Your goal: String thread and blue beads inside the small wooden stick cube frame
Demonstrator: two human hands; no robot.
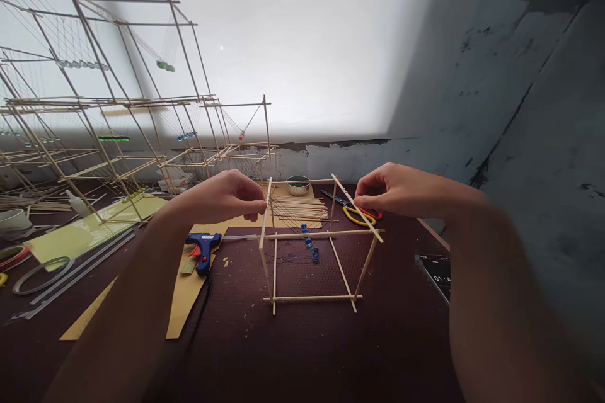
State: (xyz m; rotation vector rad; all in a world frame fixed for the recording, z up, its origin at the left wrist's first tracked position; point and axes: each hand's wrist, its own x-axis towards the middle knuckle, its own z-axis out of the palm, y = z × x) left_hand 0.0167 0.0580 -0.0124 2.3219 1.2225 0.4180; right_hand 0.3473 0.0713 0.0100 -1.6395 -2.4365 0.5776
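Note:
A small cube-like frame of thin wooden sticks (321, 235) stands on the dark table in front of me. Blue beads (309, 242) hang on threads inside it, in a slanting row. At the frame's upper left stick, my left hand (234, 196) is closed in a pinch, its fingertips touching or just beside the stick. My right hand (390, 192) pinches close to the upper right stick (357, 208). Pale windings show on both of these sticks near my fingertips. Whatever thread or other small thing lies between the fingers is too fine to make out.
A blue hot glue gun (204, 250) lies left of the frame. Behind it are loose sticks (300, 209), a round tin (298, 186) and yellow-handled scissors (359, 215). Larger stick frames (127, 101) with hanging beads fill the left. A phone (435, 274) lies at right.

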